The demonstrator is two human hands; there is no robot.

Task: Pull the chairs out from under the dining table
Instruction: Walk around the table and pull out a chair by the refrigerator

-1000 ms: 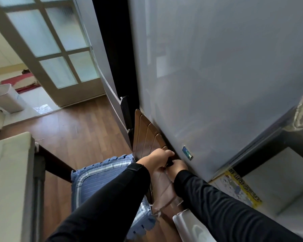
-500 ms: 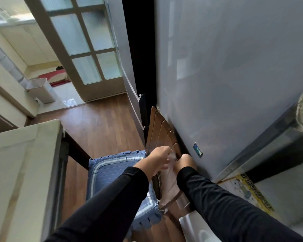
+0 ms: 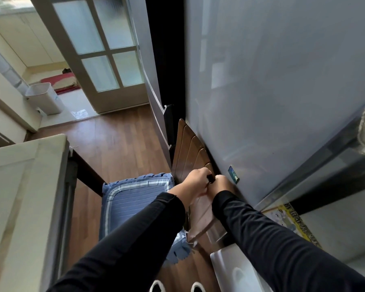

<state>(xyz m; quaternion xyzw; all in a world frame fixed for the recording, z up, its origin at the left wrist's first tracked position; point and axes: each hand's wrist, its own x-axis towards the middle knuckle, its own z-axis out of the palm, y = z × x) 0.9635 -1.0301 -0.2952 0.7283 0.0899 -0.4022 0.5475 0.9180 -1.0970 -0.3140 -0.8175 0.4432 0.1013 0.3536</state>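
Observation:
A dark wooden chair stands between the dining table (image 3: 30, 186) and the grey refrigerator (image 3: 272, 91). Its slatted backrest (image 3: 190, 150) rests against the refrigerator side. A blue striped cushion (image 3: 133, 203) covers the seat, which is out from under the table edge. My left hand (image 3: 193, 183) and my right hand (image 3: 222, 183) are side by side, both closed over the top of the backrest. A small dark part shows between the two hands. The chair legs are hidden.
The pale tabletop fills the lower left, with a dark table leg (image 3: 86, 171) beside the cushion. A glass-paned door (image 3: 97, 49) and a white bin (image 3: 44, 98) lie ahead. A white appliance (image 3: 236, 270) sits at my right, slippers (image 3: 177, 287) below.
My view has shifted right and back, so more of the table and doorway shows. The cushion sits farther from the table edge. Both hands stay on the backrest.

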